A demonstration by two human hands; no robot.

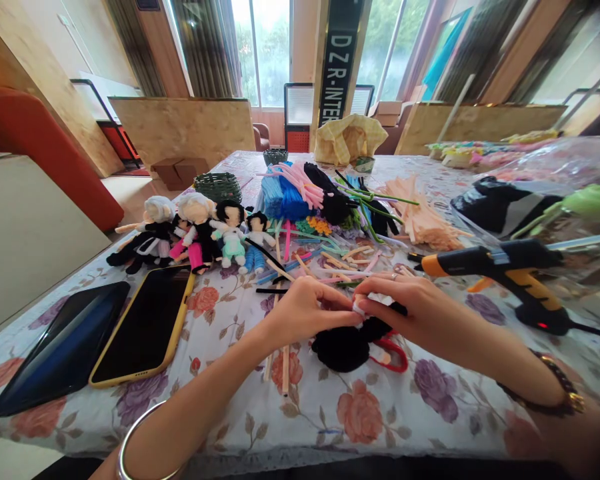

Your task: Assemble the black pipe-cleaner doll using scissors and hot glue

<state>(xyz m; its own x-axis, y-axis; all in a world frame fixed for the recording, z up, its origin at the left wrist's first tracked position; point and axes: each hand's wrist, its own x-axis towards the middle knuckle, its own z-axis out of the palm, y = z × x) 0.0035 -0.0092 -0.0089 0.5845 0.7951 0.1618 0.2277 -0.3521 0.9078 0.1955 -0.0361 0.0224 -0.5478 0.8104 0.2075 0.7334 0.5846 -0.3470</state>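
Both my hands meet over a fuzzy black piece point(347, 347) that rests on the flowered tablecloth point(300, 407). My left hand point(307, 310) pinches its top edge, and my right hand point(410, 303) pinches a small white bit against the same spot. A red loop point(395, 353), possibly scissor handles, lies under the black piece on its right. Thin tan sticks point(285, 367) lie below my left wrist.
Several small dolls point(195, 233) sit at the left centre, behind two phones point(145, 327) point(63, 347). A heap of coloured pipe cleaners point(300, 193) fills the middle. A black and orange glue gun point(515, 273) stands at the right beside plastic bags point(555, 180). A green basket point(219, 185) stands further back.
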